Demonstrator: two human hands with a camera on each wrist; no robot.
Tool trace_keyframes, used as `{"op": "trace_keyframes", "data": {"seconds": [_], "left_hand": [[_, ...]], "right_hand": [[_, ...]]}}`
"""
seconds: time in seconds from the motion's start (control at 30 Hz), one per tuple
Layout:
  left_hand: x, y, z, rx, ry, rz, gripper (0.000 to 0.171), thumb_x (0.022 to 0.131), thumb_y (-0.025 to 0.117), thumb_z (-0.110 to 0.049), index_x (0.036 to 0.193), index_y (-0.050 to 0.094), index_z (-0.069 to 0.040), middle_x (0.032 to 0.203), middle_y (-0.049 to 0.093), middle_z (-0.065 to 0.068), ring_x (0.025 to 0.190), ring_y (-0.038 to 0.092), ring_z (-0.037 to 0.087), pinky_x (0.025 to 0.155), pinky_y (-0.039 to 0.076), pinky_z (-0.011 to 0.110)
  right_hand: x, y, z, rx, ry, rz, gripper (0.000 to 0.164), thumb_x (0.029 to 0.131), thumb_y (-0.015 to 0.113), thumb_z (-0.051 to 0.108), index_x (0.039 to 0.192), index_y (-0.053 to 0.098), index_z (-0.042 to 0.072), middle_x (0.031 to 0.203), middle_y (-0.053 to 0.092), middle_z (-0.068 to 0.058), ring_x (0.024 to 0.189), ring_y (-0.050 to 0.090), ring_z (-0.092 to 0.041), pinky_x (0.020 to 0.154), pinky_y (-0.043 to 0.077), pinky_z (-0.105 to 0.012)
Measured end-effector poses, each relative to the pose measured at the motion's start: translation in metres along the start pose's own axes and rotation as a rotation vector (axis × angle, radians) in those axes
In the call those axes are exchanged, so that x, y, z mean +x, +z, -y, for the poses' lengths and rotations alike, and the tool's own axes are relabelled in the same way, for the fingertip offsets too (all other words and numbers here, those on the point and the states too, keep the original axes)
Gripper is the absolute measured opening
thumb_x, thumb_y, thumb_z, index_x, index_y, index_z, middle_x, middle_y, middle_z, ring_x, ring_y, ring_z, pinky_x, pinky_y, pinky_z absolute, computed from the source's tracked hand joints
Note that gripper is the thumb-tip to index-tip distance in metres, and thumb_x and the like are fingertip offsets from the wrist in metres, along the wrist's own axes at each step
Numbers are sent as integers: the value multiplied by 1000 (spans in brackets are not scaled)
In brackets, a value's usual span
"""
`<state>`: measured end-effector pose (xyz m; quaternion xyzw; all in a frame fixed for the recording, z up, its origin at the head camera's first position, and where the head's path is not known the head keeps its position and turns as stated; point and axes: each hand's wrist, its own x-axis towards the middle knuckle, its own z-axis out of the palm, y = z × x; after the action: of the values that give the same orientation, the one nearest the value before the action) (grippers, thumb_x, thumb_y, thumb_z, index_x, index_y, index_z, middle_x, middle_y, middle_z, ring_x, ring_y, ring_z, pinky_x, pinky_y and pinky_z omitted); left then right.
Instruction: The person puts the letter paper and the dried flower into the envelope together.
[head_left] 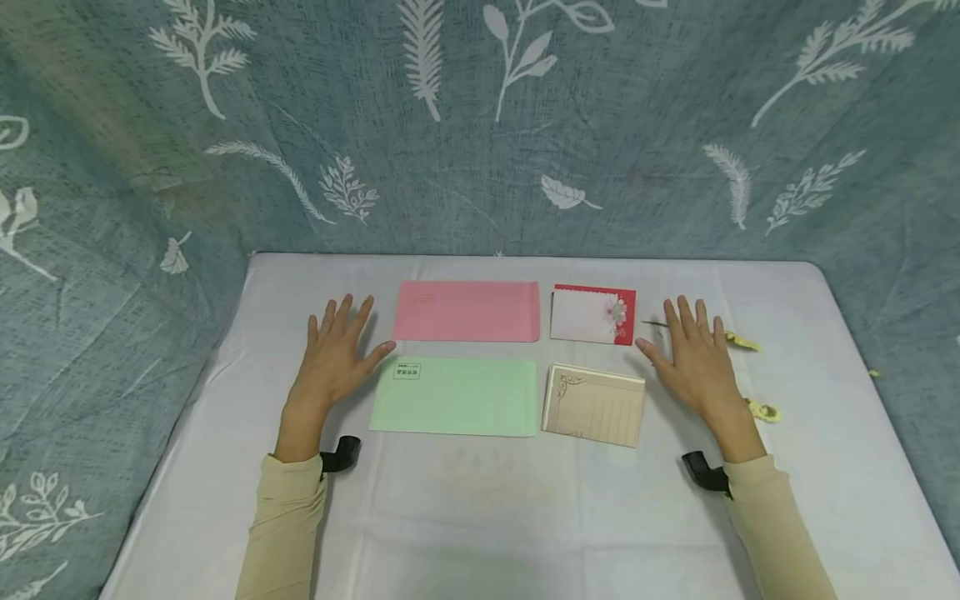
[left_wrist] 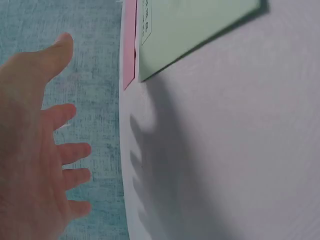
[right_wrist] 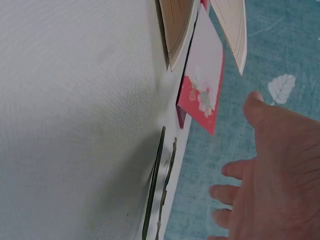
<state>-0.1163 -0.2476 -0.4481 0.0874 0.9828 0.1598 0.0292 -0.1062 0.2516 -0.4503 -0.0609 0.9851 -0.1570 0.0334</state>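
Observation:
In the head view my left hand (head_left: 330, 365) is held with fingers spread, left of a pink envelope (head_left: 468, 311) and a light green envelope (head_left: 457, 400). My right hand (head_left: 699, 365) is likewise spread, right of a red-edged white card (head_left: 583, 315) with a flower print and several stacked tan cards (head_left: 596, 407). Both hands hold nothing; the left wrist view shows its shadow apart from the hand. Partly hidden beneath the right hand lie stemmed yellow flowers (head_left: 763, 410). In the right wrist view two dark stems (right_wrist: 154, 185) lie near the red-edged card (right_wrist: 204, 75).
A white cloth (head_left: 480, 508) covers the table under the papers. Behind it and along the sides hangs a teal curtain (head_left: 465, 183) with white leaf prints. A black wrist camera (head_left: 342, 454) sits on the left wrist, another (head_left: 705, 472) on the right.

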Motion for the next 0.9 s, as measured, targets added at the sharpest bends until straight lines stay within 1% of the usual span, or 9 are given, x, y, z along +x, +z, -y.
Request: {"op": "trace_keyframes", "data": {"seconds": [0.1,0.3,0.5,0.6,0.73,0.8,0.9], "left_hand": [[1,1,-4,-27,17,12,82,95,56,-51,157,21,-9,158,16,27,145,8,48,114,2,65],[1,8,-16,-87,99,21,85,91,64,-48,156,25,-9,158,21,25,146,12,46,115,5,62],[0,17,-30,-96,187,-5,85,86,71,-44,152,33,-7,155,29,25,144,19,46,117,8,58],[0,19,-39,-94,224,-3,81,85,73,-43,149,39,-5,153,33,23,144,22,44,117,10,57],[0,19,-49,-92,257,3,77,85,74,-42,145,45,-4,152,36,22,143,27,42,117,13,56],[-1,19,-53,-95,267,6,76,84,75,-42,144,46,-4,152,37,22,142,27,41,117,14,56],[-2,20,-59,-88,283,3,77,84,75,-41,144,45,-4,151,38,22,142,29,41,117,15,56]], "right_hand": [[1,-1,0,1,-6,12,85,99,41,57,153,20,-4,158,15,-29,146,3,-47,115,0,-61],[4,-3,-1,13,-6,41,83,99,42,56,152,23,-5,157,17,-29,146,4,-47,116,1,-60],[5,-4,-1,70,-25,83,79,101,40,54,151,27,-6,156,19,-31,145,6,-48,116,5,-60],[5,-5,-2,116,-52,80,73,103,40,50,149,32,-6,154,23,-31,145,9,-48,116,7,-60],[6,-6,0,175,-108,41,62,102,48,40,144,42,-6,153,29,-30,145,13,-47,117,10,-58],[8,-5,1,205,-136,23,57,101,54,33,141,46,-6,152,32,-29,145,15,-45,116,13,-60],[10,-5,3,246,-173,11,51,100,58,26,139,49,-5,151,35,-26,145,20,-43,112,21,-62]]}}
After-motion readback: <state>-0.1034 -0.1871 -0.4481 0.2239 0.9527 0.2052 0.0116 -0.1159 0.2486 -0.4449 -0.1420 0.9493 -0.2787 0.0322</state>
